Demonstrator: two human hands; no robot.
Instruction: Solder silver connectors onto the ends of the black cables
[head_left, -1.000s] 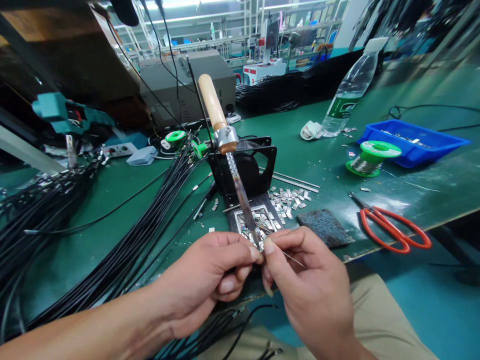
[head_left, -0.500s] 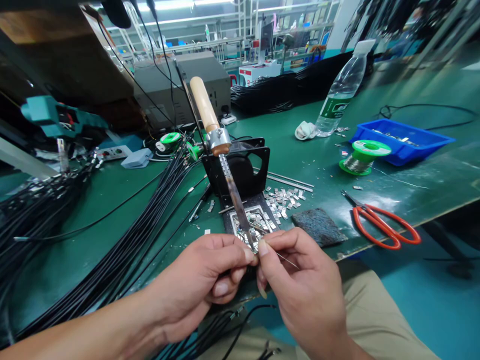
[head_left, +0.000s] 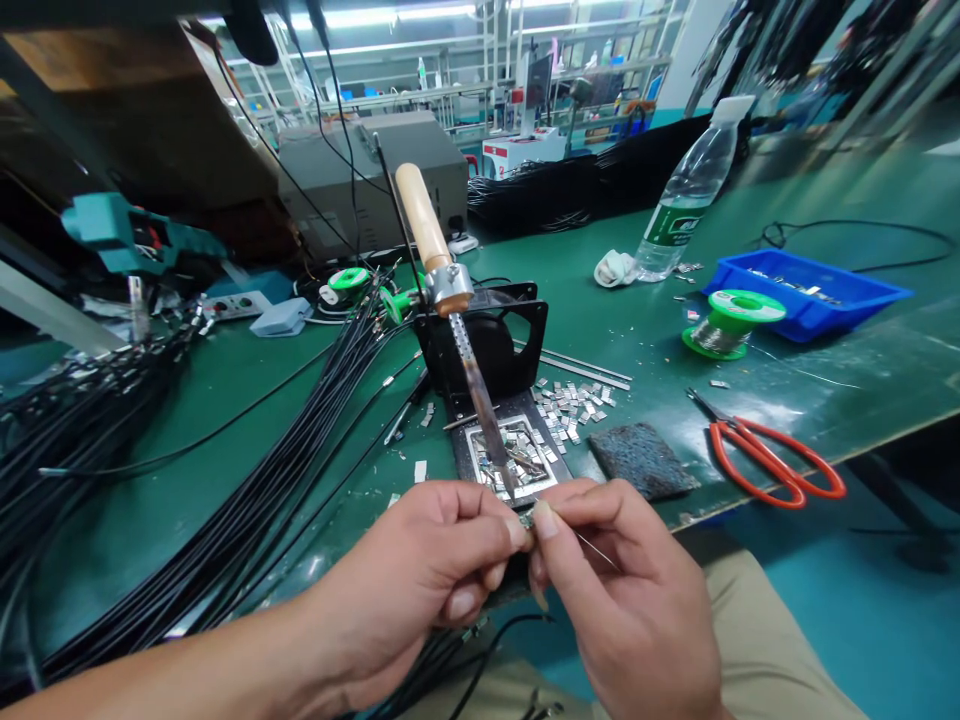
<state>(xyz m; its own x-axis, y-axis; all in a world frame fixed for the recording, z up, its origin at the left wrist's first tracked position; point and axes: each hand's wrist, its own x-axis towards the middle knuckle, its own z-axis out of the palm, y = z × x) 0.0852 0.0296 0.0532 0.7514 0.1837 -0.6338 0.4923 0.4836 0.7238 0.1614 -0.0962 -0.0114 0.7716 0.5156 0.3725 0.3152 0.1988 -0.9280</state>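
A soldering iron (head_left: 487, 430) with a wooden handle is clamped on a stand, its tip pointing down just above my fingertips. My left hand (head_left: 450, 560) is closed in a pinch on a small metal part (head_left: 527, 520), mostly covered by the fingers. Close against it, my right hand (head_left: 622, 580) pinches a thin solder wire (head_left: 596, 548) whose tail sticks out across the palm. Behind the fingers lies a framed tray (head_left: 551, 478) of small metal pieces. More metal pieces (head_left: 574, 405) are scattered beside it on the green table.
A black fan (head_left: 487, 345) stands behind the iron. To the right are a dark sponge pad (head_left: 643, 460), red-handled scissors (head_left: 772, 455), a solder spool (head_left: 731, 325), a blue bin (head_left: 810, 300) and a bottle (head_left: 686, 200). Black cables (head_left: 277, 480) run along the left.
Both hands have drawn slightly down and right, from touching distance of the iron's tip to a little below it. The view has shifted a bit; both grips stay the same.
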